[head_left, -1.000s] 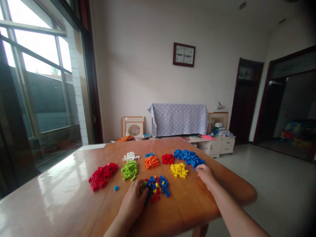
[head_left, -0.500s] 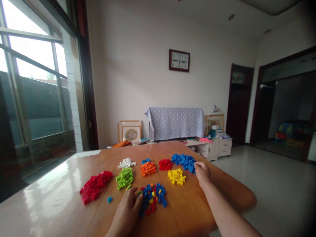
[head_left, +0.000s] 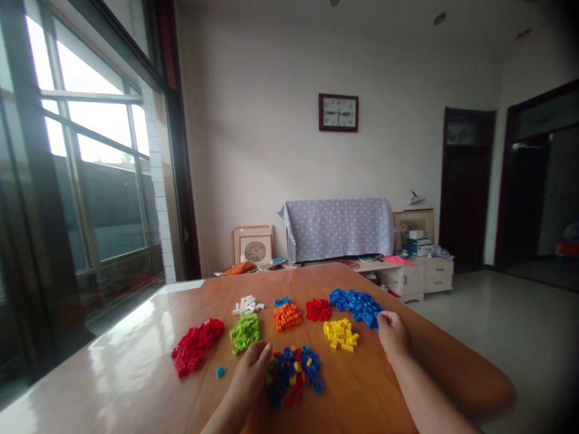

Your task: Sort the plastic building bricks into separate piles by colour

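My left hand (head_left: 253, 367) is closed at the left side of a mixed pile (head_left: 296, 374) of blue, red, yellow and orange pieces; what its fingers hold, if anything, is hidden. My right hand (head_left: 394, 333), also closed, is at the right end of the blue pile (head_left: 355, 306), its fingertips near the pieces; nothing can be made out in it. A yellow pile (head_left: 340, 334) lies between the hands. Farther left are red pieces (head_left: 317, 310), orange pieces (head_left: 286, 316), green pieces (head_left: 245, 333), white pieces (head_left: 248, 305) and a larger crimson pile (head_left: 197, 346).
A single light-blue piece (head_left: 219, 372) lies on the wooden table (head_left: 149, 374) left of my left hand. Small blue pieces (head_left: 281, 301) sit behind the orange ones. Beyond the table stand a white cabinet (head_left: 427, 279) and a cloth-covered object (head_left: 337, 228).
The view has turned left, so everything sits farther right. My left hand has shifted slightly toward the green pile, its fingers closer together. My right hand stays by the blue pile.
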`<act>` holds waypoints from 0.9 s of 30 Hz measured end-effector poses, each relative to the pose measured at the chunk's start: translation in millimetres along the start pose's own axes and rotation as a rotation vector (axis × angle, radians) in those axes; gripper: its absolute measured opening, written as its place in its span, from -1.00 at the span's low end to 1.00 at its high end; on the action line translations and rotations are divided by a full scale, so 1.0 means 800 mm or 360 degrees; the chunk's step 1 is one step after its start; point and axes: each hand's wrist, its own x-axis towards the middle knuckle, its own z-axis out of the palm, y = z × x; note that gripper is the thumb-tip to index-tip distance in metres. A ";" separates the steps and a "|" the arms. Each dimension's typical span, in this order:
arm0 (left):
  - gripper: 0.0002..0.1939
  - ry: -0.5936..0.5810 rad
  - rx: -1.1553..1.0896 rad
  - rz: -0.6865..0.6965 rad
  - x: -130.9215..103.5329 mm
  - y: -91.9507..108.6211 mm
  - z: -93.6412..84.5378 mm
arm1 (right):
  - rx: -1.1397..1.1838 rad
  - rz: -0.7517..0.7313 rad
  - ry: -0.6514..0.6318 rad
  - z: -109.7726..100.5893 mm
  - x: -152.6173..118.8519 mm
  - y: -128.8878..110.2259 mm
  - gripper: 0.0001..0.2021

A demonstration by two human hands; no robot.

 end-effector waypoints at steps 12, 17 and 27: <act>-0.51 -0.0156 0.0015 0.0293 0.040 -0.020 0.022 | 0.0004 -0.0016 0.0085 0.000 0.013 0.010 -0.58; -0.54 -0.0188 0.0099 0.0290 0.040 -0.024 0.016 | 0.0049 -0.0011 0.0049 0.000 0.010 0.004 -0.61; -0.57 -0.0165 0.0189 0.0329 0.040 -0.018 0.019 | 0.0315 0.0018 -0.0146 -0.004 -0.002 -0.024 -0.60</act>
